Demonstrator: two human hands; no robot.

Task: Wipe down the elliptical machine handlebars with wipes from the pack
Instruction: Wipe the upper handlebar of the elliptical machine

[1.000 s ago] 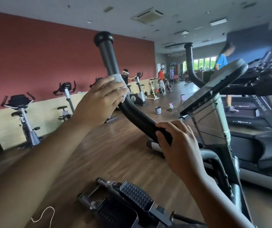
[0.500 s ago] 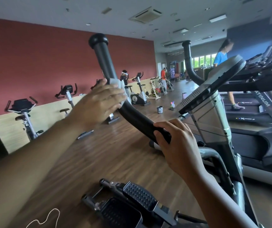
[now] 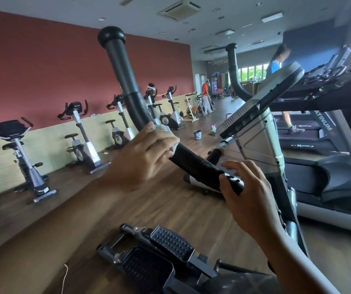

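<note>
Because right hand has fingers lifted, only thumb touching handlebar, handlebar may swing away when pushed. Left hand squeezes wipe round middle of handlebar. Small wipe could slip out or bunch up, leaving lower part dirty.

Left hand, right hand, forearms bare; thin pale cord by left forearm.
</note>
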